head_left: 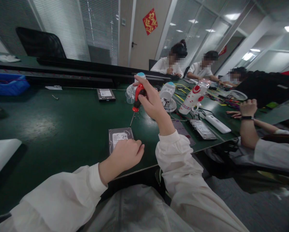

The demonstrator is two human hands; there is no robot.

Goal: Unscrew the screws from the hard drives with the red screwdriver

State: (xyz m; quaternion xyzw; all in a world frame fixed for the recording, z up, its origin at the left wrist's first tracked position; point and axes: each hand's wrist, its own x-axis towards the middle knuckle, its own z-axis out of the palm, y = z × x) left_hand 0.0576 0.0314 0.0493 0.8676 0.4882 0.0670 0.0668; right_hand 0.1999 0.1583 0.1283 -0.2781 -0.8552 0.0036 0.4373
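Observation:
A hard drive (pixel 117 136) with a white label lies flat on the green tabletop, close to its front edge. My left hand (pixel 126 153) is closed over the near part of the drive and hides that part, along with some of its own fingertips. In my right hand (pixel 151 100) is a red and black screwdriver (pixel 136 102), its handle gripped from above. The thin shaft slants down, and its tip meets the drive's far right corner. Several tiny screws (pixel 137 116) lie on the table just beyond, blurred by distance.
Further back sits another hard drive (pixel 106 94). Small white fans (pixel 168 96), a red-and-white bottle (pixel 192 98), a third drive (pixel 201 129) and a white power bank-like block (pixel 217 124) stand to the right. A blue bin (pixel 8 84) is at left. A co-worker's raised hand (pixel 248 108) shows at right.

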